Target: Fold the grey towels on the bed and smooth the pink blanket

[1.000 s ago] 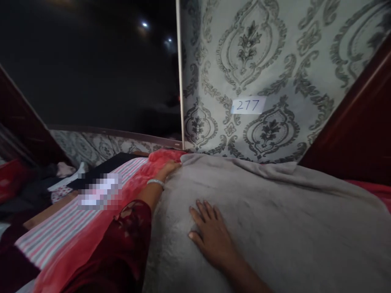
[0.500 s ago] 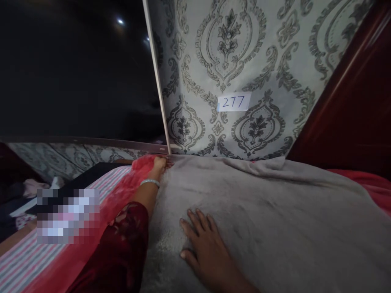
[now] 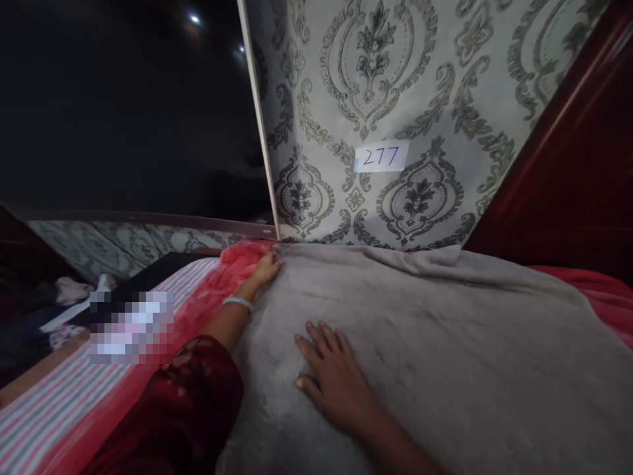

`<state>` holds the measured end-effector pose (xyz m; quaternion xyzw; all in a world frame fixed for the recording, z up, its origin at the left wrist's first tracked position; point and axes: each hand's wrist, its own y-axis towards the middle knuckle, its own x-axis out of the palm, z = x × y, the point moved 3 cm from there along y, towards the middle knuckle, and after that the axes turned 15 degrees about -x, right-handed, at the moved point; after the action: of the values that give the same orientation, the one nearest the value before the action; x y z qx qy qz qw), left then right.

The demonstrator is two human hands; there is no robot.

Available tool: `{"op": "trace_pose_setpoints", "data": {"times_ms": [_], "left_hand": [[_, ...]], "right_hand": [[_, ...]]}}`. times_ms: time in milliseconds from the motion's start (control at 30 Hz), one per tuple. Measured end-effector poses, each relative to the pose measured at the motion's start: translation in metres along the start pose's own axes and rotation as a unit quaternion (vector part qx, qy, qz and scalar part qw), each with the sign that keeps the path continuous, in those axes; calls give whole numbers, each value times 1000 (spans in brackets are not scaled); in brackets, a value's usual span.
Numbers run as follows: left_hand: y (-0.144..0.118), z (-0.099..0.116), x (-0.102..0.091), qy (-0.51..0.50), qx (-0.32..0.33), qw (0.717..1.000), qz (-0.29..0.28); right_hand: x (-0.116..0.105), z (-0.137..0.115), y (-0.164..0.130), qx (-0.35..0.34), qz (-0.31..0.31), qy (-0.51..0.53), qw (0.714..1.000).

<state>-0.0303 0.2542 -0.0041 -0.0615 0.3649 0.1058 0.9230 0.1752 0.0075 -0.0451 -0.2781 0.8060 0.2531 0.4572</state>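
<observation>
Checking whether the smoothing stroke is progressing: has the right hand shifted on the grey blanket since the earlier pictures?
Cannot tell: the right hand lies flat on the grey blanket, about as far below the 277 label as before; the camera moved.

Grey blanket (image 3: 445,343) is matt, fuzzy fleece; red blanket (image 3: 208,297) plush; headboard (image 3: 568,178) glossy wood; label (image 3: 382,157) 277 paper.

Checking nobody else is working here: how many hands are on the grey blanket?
2. The left hand is at the grey blanket's far left corner; the right hand lies flat on its near middle. None seems hidden.
</observation>
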Motion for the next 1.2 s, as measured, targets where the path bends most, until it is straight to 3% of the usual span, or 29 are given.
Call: {"op": "trace_pose_setpoints", "data": {"times_ms": [100,200,300,367,500,700,833,933,1067,1200], "left_hand": [[-50,-22,-7,72,65,994,-47],[-97,-48,-6,198,123,970,-70],[-117,-58,-3,323,146,933,-62],[-118,-56,-2,340,139,927,-71],[-122,-60,-13,333,132,928,-105],[-178,-108,-63,319,118,935,-94],[-221,-135,-97,261,96,960,-35],[-248,-148,-109,178,40,983,15],[-272,-153,-109,115,-21,992,46],[-282,-149,-106,91,-45,992,73]], "right_hand": [[-1,-2,1,11,-11,-18,1000],[-1,-4,2,14,-21,-42,999],[-1,-5,1,8,-21,-68,997],[0,-4,0,3,-14,-90,996],[2,-2,-2,-8,-1,-127,992],[4,-2,-4,-13,2,-164,986],[5,-3,-5,-13,8,-179,984],[10,-6,-13,-4,-13,-170,985],[20,-22,-55,-52,-45,-127,989],[23,-45,-127,-80,-31,-95,992]]}}
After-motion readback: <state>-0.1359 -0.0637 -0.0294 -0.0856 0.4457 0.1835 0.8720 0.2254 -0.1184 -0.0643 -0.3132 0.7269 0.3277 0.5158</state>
